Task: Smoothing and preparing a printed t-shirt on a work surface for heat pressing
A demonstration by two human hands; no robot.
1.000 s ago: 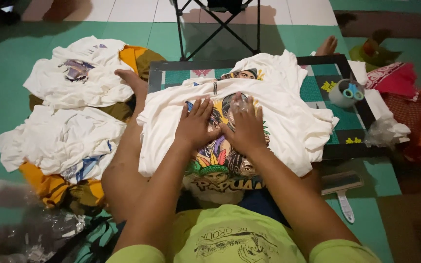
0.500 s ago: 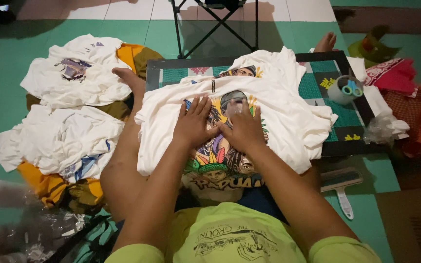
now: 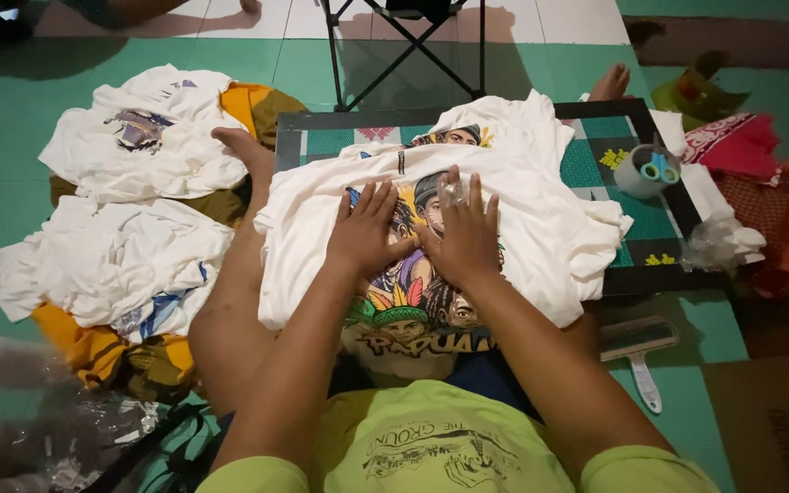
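A white T-shirt [image 3: 541, 228] with a colourful print of faces lies spread over my lap and a low green patterned board [image 3: 586, 164]. My left hand [image 3: 365, 233] lies flat on the print, fingers apart. My right hand [image 3: 464, 233] rests flat beside it, thumbs nearly touching, and presses the cloth. Another white printed shirt [image 3: 495, 123] lies under the first, toward the far side. My bare legs stick out on both sides of the board.
Two heaps of white and orange-brown shirts [image 3: 139, 146] [image 3: 107, 274] lie on the green floor at left. A grey cup with scissors [image 3: 641, 169] stands on the board at right. A lint brush [image 3: 636, 351], red cloth [image 3: 737, 141] and folding chair legs [image 3: 404, 46] are around.
Both hands have stayed flat on the shirt's print and barely shifted; the fingers are spread slightly wider. The view has tilted a little.
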